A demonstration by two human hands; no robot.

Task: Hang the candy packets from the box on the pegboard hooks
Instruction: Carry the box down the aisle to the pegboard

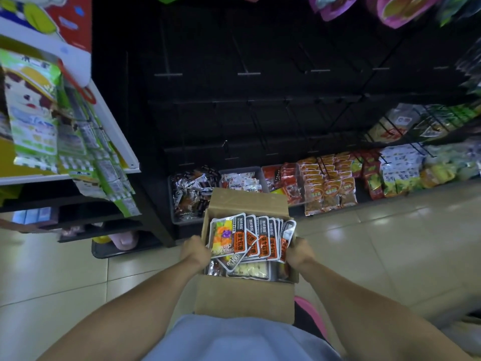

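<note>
Below the dark pegboard (260,100), left hand (195,252) and right hand (299,252) grip fanned candy packets (250,238) over the box (244,298)

A: What colours are the candy packets (250,237) in the brown cardboard box (243,300)?
B: Silver edges, black tops, orange-red labels. Beyond the box, black pegboard (260,87); beside the box, pale glossy floor tiles (390,243).

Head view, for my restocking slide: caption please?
Both hands lift a fanned stack of candy packets from the cardboard box.
</note>
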